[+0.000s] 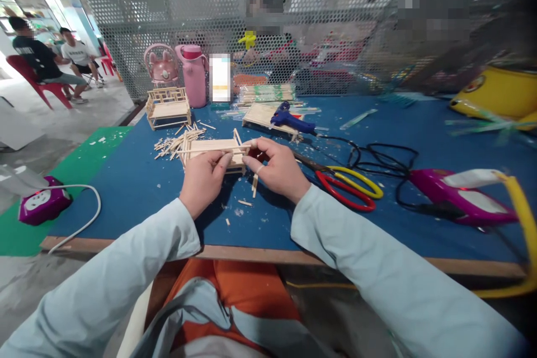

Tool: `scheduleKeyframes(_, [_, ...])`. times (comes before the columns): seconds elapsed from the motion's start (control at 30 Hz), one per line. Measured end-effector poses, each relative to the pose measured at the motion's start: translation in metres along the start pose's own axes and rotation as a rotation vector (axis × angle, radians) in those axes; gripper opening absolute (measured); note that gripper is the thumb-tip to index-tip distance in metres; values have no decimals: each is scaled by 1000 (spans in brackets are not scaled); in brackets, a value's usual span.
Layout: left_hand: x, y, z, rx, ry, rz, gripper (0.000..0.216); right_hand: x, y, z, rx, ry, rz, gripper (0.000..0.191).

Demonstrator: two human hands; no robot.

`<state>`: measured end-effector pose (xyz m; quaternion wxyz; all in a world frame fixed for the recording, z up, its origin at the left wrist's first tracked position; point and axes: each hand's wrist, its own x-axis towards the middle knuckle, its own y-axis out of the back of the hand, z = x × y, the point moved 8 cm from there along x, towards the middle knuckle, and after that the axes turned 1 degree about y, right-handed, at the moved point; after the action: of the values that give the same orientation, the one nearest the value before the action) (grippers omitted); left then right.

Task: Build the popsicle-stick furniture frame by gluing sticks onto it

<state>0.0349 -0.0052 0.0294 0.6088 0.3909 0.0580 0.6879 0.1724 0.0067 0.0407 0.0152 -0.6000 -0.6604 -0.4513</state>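
A miniature bench point(205, 147) of thin wooden sticks stands on the blue tabletop between my hands. My left hand point(205, 179) is closed on its near side, thumb and fingers pressed together on the sticks. At its right end, my right hand point(274, 166) grips the bench with thumb and fingertips, beside an upright stick. A long stick runs across the bench between both hands; my fingers partly cover it. Behind and to the left lies a heap of short sticks point(180, 142). A finished-looking stick bench point(168, 109) stands farther back.
Scissors point(348, 187) with red and yellow handles lie right of my hand. A blue glue gun point(291, 118) rests on a stick panel point(262, 117), its black cord trailing toward a purple power strip point(461, 196). A pink bottle point(193, 75) stands before the perforated metal screen point(138, 22).
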Motion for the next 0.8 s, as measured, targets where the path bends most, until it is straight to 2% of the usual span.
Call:
scheduleKeyframes(0.13, [0, 0, 1, 8, -3, 8, 30, 0, 1, 1, 10, -13, 28, 5])
scheduleKeyframes(0.33, [1, 0, 2, 18, 1, 0, 30, 1, -1, -4, -32, 53, 4, 6])
scheduleKeyframes(0.53, [0, -1, -1, 48, -6, -30, 17, 1, -2, -4, -48, 69, -14, 8])
scheduleKeyframes(0.8, [-1, -3, -3, 34, -6, -51, 19, 1, -2, -5, -58, 64, -18, 9])
